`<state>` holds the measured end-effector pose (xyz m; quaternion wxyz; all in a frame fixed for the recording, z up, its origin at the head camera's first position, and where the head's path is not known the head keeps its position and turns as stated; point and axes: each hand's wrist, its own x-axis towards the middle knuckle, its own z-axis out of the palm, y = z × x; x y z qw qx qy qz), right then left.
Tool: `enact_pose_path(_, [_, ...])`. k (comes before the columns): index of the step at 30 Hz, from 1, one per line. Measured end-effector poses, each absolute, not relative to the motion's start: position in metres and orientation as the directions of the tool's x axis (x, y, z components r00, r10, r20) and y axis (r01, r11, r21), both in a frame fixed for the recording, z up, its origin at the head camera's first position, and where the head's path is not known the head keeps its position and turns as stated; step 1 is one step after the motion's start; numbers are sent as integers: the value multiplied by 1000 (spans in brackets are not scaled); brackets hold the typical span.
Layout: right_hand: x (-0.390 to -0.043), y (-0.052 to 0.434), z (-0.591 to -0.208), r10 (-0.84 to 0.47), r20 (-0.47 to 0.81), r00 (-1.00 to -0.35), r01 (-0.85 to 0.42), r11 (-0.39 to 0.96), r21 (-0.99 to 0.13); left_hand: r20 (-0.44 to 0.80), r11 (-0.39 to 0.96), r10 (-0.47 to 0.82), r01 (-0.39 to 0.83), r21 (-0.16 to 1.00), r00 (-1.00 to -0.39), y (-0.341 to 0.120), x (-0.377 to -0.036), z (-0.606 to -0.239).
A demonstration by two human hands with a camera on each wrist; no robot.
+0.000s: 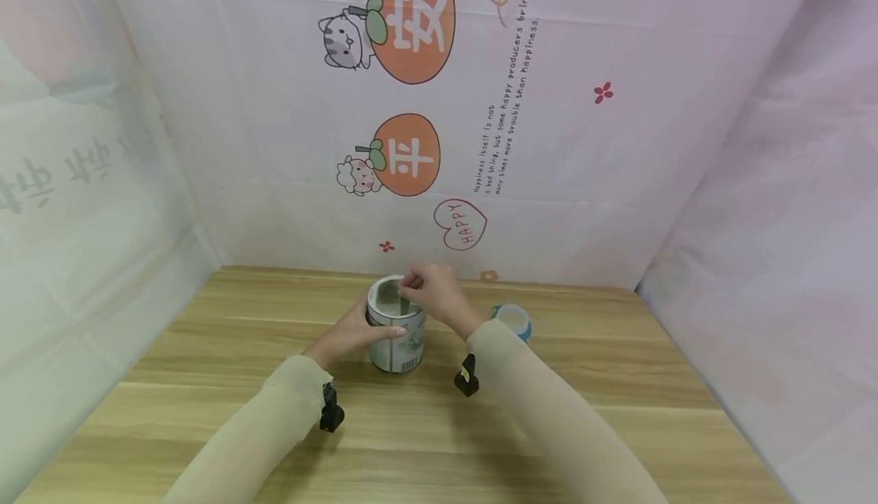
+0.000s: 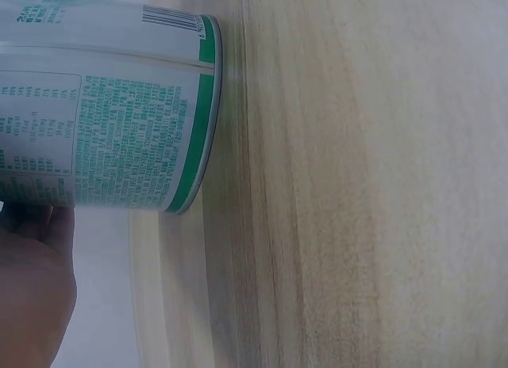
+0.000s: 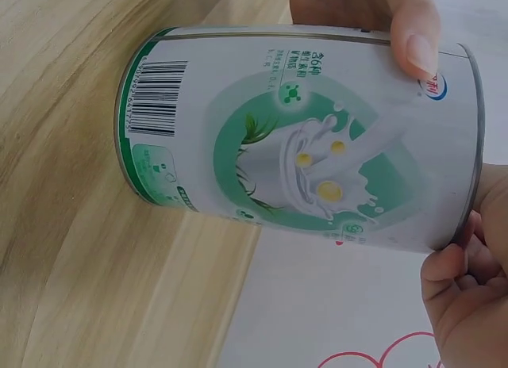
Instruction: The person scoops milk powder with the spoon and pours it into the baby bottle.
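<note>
Can [image 1: 396, 336] upright | left hand [image 1: 357, 330] grips side | right hand [image 1: 439, 294] pinching at rim

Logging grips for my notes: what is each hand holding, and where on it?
The left hand grips the can round its side wall. The right hand pinches something small at the can's open rim; what it is cannot be told.
</note>
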<state>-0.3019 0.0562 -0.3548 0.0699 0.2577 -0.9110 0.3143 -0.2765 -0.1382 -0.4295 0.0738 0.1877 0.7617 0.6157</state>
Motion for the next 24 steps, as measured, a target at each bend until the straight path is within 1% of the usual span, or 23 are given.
enact_pose_path(7, [-306,56,-356,-400,349,-847,-528,697,-484,120,168,379,196,966,-918,-137,-278,-430])
enact_pose_path(14, [-313,54,-354,-378,345,-859,-509,707,-491,112,174,368,186,967,-923,-138,-279,-431])
enact_pose_path(20, [-316,55,-352,-375,366,-852,-518,710,-477,114,177,369,190,966,-923,-138,-280,-431])
enact_pose_path(24, [-315,55,-352,-373,355,-857,-510,714,-480,118,170,373,193,966,-920,-139,-281,-433])
